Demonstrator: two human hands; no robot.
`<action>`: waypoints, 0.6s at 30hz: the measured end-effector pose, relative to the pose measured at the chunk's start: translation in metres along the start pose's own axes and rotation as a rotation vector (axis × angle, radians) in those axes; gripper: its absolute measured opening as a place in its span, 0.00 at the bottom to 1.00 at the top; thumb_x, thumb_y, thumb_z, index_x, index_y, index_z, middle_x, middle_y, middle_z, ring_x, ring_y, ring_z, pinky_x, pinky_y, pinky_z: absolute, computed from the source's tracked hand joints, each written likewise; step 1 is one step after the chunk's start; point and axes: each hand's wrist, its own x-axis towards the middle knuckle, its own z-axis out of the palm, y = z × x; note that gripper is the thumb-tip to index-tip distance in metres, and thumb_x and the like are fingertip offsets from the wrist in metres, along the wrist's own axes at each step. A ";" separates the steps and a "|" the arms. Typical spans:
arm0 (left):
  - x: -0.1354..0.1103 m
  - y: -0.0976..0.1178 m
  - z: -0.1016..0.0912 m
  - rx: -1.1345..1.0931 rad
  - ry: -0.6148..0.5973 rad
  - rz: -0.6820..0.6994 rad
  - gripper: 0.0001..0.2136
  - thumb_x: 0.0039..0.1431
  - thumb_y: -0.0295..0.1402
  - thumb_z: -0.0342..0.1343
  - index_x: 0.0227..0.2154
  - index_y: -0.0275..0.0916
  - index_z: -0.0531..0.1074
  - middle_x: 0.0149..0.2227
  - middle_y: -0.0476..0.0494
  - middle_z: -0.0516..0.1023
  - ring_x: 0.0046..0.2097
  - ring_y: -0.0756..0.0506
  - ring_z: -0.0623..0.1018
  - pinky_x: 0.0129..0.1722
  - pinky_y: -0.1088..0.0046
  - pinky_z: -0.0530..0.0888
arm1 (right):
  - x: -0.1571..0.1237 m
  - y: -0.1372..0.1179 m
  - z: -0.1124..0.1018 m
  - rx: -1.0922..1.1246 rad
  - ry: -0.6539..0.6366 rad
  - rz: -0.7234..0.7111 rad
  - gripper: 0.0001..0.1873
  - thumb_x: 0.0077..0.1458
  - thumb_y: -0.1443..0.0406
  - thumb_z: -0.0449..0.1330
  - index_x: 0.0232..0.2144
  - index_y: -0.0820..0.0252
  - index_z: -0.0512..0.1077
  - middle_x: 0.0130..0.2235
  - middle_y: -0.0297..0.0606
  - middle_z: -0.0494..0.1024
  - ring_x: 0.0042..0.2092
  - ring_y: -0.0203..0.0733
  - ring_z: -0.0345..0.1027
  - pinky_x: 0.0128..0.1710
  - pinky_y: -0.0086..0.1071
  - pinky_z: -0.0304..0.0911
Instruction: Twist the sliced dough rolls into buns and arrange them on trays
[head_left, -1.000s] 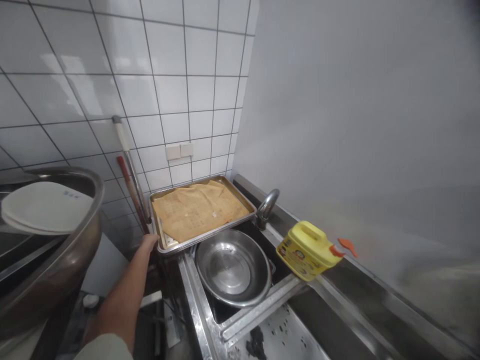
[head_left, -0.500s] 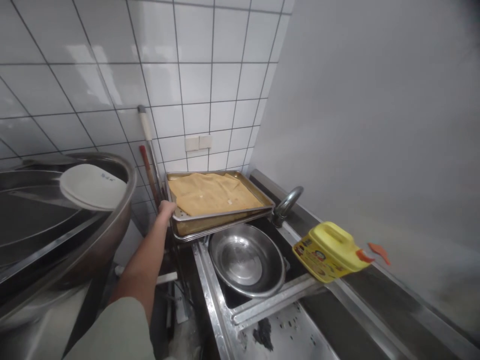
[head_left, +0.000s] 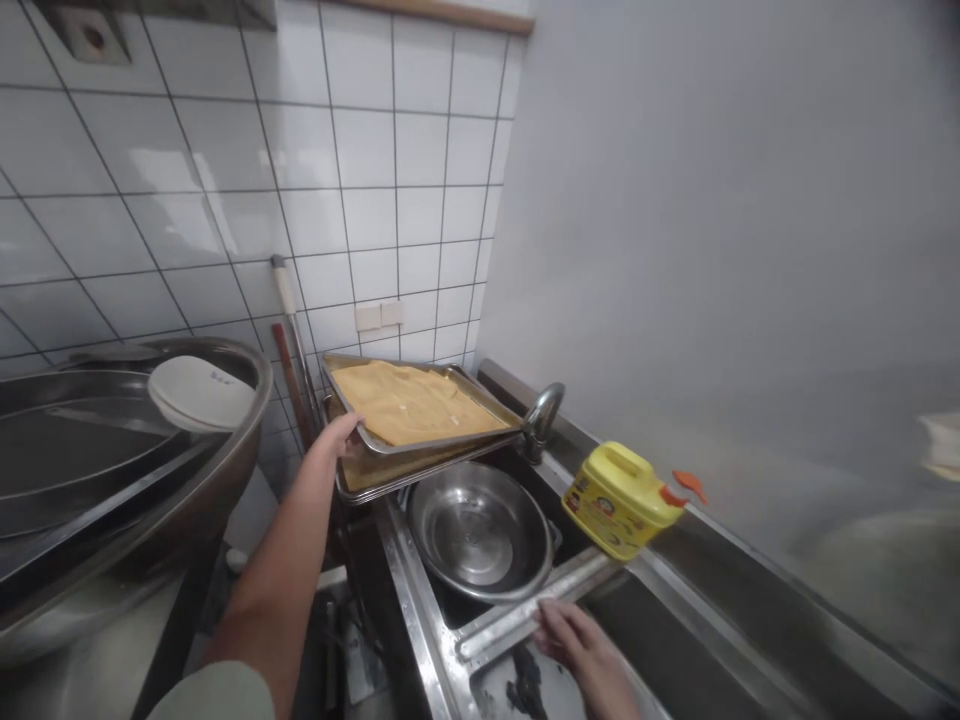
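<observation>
Tray (head_left: 429, 444), tilted, corner in left grip (head_left: 343, 436)

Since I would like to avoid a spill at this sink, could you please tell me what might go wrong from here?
The left hand alone lifts one side of the upper tray, so it might slip and clatter onto the tray beneath.

With that tray tilted, the tan sheet on it could slide toward the lower side.

The right hand is near the yellow jug, so a careless sweep might knock it over.
</observation>
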 end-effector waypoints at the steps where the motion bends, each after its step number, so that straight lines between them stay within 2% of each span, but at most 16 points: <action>1: -0.012 -0.005 0.004 -0.025 -0.030 -0.017 0.04 0.42 0.23 0.54 0.25 0.34 0.68 0.15 0.49 0.66 0.23 0.46 0.72 0.24 0.70 0.71 | 0.003 0.006 0.011 0.049 -0.046 0.017 0.18 0.37 0.53 0.65 0.29 0.59 0.73 0.29 0.35 0.74 0.28 0.37 0.67 0.29 0.28 0.66; 3: -0.042 -0.023 0.012 -0.091 -0.078 -0.027 0.06 0.43 0.22 0.53 0.27 0.34 0.67 0.17 0.48 0.68 0.23 0.48 0.72 0.25 0.72 0.72 | 0.002 0.019 0.028 0.137 -0.099 0.065 0.18 0.38 0.54 0.65 0.30 0.59 0.72 0.29 0.34 0.74 0.27 0.35 0.67 0.27 0.26 0.64; 5: -0.080 -0.048 0.018 -0.159 -0.093 -0.009 0.07 0.43 0.21 0.52 0.27 0.35 0.66 0.19 0.49 0.69 0.23 0.50 0.72 0.25 0.73 0.72 | -0.005 0.029 0.037 0.207 -0.135 0.129 0.19 0.39 0.55 0.65 0.32 0.59 0.70 0.31 0.35 0.75 0.28 0.35 0.68 0.27 0.26 0.65; 7: -0.122 -0.077 0.018 -0.216 -0.074 0.009 0.06 0.43 0.21 0.51 0.27 0.35 0.65 0.20 0.50 0.68 0.22 0.51 0.71 0.25 0.73 0.72 | -0.015 0.038 0.036 0.286 -0.180 0.202 0.21 0.41 0.55 0.64 0.35 0.60 0.69 0.34 0.39 0.76 0.31 0.37 0.71 0.29 0.28 0.66; 10: -0.187 -0.118 0.007 -0.286 -0.017 0.032 0.04 0.43 0.23 0.50 0.24 0.36 0.63 0.18 0.52 0.66 0.20 0.51 0.69 0.23 0.75 0.70 | -0.031 0.042 0.026 0.445 -0.290 0.305 0.25 0.44 0.51 0.61 0.39 0.62 0.65 0.40 0.46 0.75 0.37 0.44 0.72 0.35 0.33 0.67; 13: -0.247 -0.149 -0.011 -0.335 0.017 0.047 0.03 0.43 0.24 0.49 0.23 0.37 0.62 0.18 0.52 0.67 0.20 0.51 0.70 0.22 0.75 0.70 | -0.043 0.032 0.018 0.604 -0.369 0.339 0.31 0.45 0.47 0.58 0.43 0.64 0.60 0.43 0.51 0.73 0.43 0.49 0.70 0.41 0.38 0.66; 15: -0.283 -0.166 -0.022 -0.377 0.016 0.056 0.04 0.43 0.24 0.49 0.26 0.37 0.64 0.20 0.50 0.70 0.22 0.50 0.72 0.24 0.73 0.71 | -0.048 0.020 0.019 0.671 -0.389 0.311 0.33 0.45 0.45 0.57 0.43 0.64 0.60 0.43 0.52 0.73 0.44 0.50 0.69 0.42 0.40 0.66; 18: -0.332 -0.191 -0.035 -0.399 -0.007 0.062 0.08 0.42 0.24 0.51 0.30 0.36 0.67 0.23 0.47 0.73 0.27 0.47 0.75 0.28 0.71 0.73 | -0.056 0.002 0.026 0.720 -0.371 0.221 0.28 0.47 0.48 0.57 0.42 0.63 0.63 0.39 0.47 0.75 0.43 0.48 0.70 0.40 0.40 0.67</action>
